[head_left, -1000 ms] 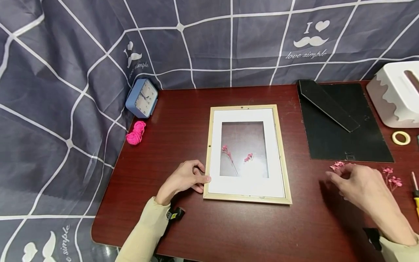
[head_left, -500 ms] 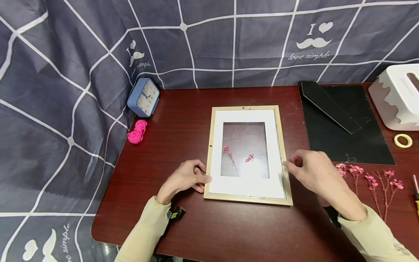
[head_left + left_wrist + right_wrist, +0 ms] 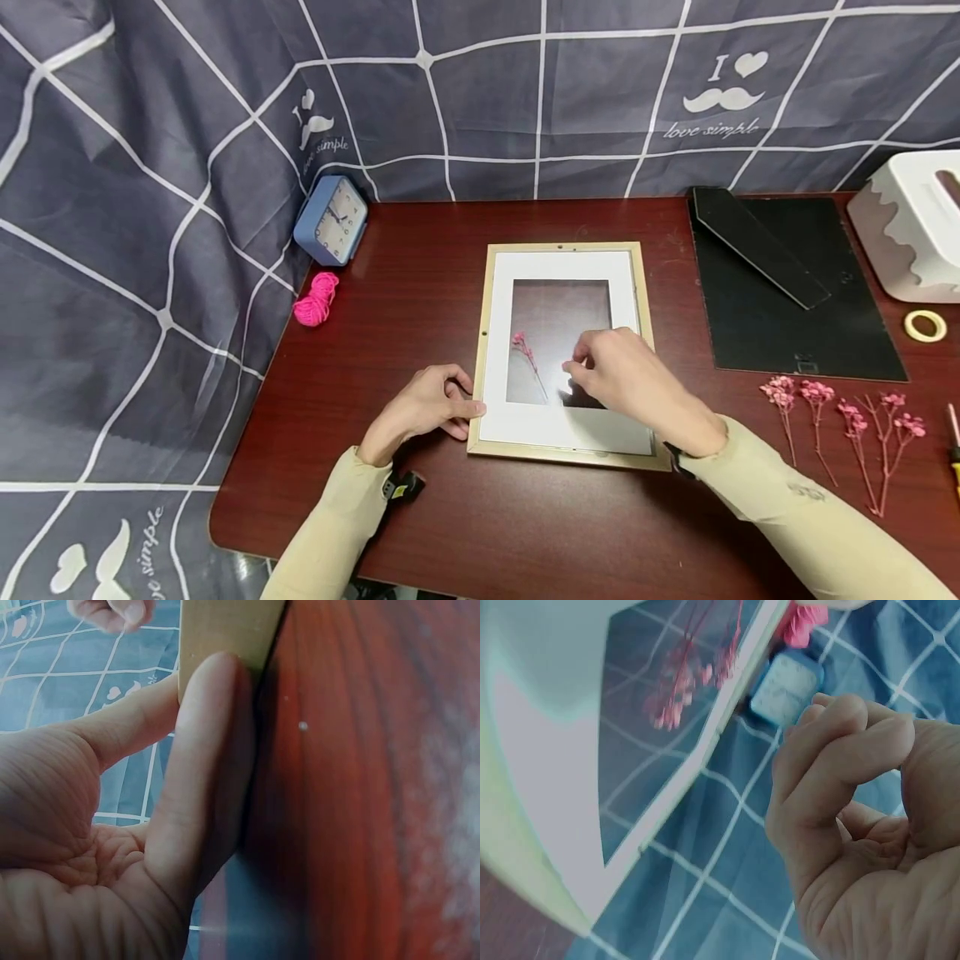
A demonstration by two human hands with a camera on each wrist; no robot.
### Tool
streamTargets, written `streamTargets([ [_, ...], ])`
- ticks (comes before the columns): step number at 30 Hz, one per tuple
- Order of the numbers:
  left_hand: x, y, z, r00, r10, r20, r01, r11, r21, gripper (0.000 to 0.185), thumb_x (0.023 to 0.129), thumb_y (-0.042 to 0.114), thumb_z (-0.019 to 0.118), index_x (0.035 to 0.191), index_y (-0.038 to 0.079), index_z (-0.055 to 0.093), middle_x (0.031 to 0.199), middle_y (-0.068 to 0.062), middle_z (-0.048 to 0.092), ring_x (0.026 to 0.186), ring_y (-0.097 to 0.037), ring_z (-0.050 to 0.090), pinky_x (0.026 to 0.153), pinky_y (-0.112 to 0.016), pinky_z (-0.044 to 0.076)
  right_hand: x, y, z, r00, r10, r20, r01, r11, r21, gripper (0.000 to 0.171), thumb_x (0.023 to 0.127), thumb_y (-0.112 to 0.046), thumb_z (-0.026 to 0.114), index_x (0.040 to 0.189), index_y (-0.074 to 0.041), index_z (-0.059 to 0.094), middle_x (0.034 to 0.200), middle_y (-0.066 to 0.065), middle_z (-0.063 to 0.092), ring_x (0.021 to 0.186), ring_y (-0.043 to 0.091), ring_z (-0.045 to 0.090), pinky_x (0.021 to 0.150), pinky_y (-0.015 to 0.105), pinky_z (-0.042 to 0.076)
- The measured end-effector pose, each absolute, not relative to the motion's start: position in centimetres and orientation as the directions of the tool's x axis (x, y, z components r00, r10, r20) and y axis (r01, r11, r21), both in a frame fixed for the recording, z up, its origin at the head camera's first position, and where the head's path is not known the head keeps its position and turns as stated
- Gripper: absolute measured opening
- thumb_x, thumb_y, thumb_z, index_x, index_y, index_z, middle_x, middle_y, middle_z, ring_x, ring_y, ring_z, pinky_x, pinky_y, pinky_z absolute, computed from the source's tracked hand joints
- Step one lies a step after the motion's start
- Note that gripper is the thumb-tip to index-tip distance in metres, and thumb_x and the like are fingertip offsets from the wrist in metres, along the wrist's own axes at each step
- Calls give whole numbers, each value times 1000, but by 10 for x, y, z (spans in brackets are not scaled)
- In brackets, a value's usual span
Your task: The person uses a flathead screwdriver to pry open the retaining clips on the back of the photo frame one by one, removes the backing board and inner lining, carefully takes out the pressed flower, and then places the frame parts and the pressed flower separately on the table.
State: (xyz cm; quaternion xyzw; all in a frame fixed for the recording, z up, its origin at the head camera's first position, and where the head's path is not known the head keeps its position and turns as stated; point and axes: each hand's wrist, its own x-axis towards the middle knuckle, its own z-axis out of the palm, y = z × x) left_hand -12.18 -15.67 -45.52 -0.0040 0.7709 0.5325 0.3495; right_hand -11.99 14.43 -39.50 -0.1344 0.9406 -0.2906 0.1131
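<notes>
The table (image 3: 450, 275) is dark red wood with a smooth, slightly glossy finish. The picture frame (image 3: 486, 350) has a pale matt wooden rim, a white matt paper mat (image 3: 562, 265) and reflective glass (image 3: 558, 312) at the middle. Behind hangs soft grey cloth (image 3: 150, 208), and a black matt backing board (image 3: 795, 308) lies nearby.
</notes>
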Motion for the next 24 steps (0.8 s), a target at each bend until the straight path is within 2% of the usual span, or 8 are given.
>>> streamTargets([
  [3, -122, -156, -455, -754, 367, -544, -380, 431, 818, 33, 93, 6, 83, 114, -5, 60, 75, -6, 68, 57, -16, 74, 63, -38, 72, -127, 132, -401, -927, -347, -140, -210, 793, -572, 13, 97, -14, 73, 93, -3, 79, 80, 4, 77, 64, 13, 59, 61, 27, 50],
  [9, -123, -157, -456, -754, 368, -544, -380, 432, 818, 32, 94, 6, 83, 114, -5, 60, 75, -5, 67, 57, -16, 74, 62, -37, 71, -137, 113, -414, -901, -414, -129, -285, 790, -542, 17, 96, -13, 75, 81, -5, 76, 75, 2, 74, 69, 16, 59, 62, 29, 52],
  [16, -123, -158, -457, -752, 370, -546, -384, 427, 819, 33, 94, 6, 83, 114, -5, 60, 75, -5, 68, 57, -16, 74, 61, -37, 71, -148, 102, -423, -881, -419, -218, -248, 803, -542, 28, 97, -13, 75, 70, -8, 70, 65, 1, 64, 61, 15, 54, 54, 26, 46],
  [18, -123, -158, -458, -751, 371, -546, -384, 427, 819, 33, 94, 6, 83, 114, -5, 60, 75, -5, 67, 57, -15, 74, 61, -37, 71, -155, 103, -444, -884, -422, -203, -259, 801, -540, 30, 96, -13, 76, 68, -10, 66, 61, 0, 60, 58, 14, 51, 50, 26, 43],
  [22, -123, -158, -457, -750, 369, -549, -388, 427, 817, 33, 94, 6, 84, 114, -5, 60, 75, -5, 67, 57, -15, 74, 61, -36, 71, -161, 101, -459, -877, -427, -220, -254, 800, -543, 36, 94, -14, 76, 63, -13, 58, 58, -4, 50, 55, 12, 46, 47, 27, 41],
  [24, -123, -158, -457, -750, 368, -550, -391, 425, 816, 34, 94, 5, 84, 115, -5, 60, 75, -5, 67, 57, -15, 74, 61, -36, 71, -159, 97, -452, -870, -431, -240, -242, 797, -553, 39, 93, -11, 76, 61, -14, 54, 57, -5, 45, 55, 12, 44, 46, 26, 40],
])
